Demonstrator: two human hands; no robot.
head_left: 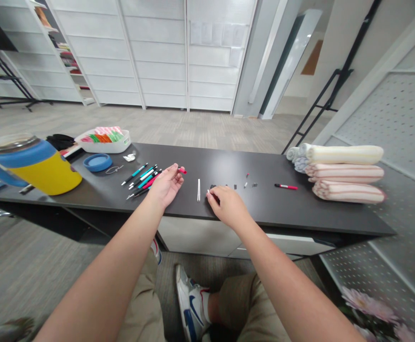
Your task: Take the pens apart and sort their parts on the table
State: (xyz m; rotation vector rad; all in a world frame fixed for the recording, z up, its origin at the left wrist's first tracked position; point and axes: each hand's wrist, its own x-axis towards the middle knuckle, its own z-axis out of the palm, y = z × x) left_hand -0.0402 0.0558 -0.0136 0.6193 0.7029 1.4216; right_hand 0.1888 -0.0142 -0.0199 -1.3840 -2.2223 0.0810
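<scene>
My left hand (pixel 168 184) is turned partly palm up above the table, its fingers closed on a pink pen part (pixel 182 170) that pokes out past the fingertips. Beside its wrist lies a bunch of pens (pixel 145 178) in teal, black, white and pink. Lower on the table, my right hand (pixel 227 203) is closed in a pinch; a small white tip shows at its fingertips, the rest hidden. Two thin white rods (pixel 198 190) lie between the hands. Past the right hand are small black pieces (pixel 235 187), a small white piece (pixel 246 185) and a red bit (pixel 247 175).
A red and black pen (pixel 286 187) lies farther right, before rolled towels (pixel 346 175). On the left stand a yellow and blue mug (pixel 45 166), a blue lid (pixel 97 162) and a white basket (pixel 121 142) of colourful packets. The dark table's front edge (pixel 293 226) runs below my hands.
</scene>
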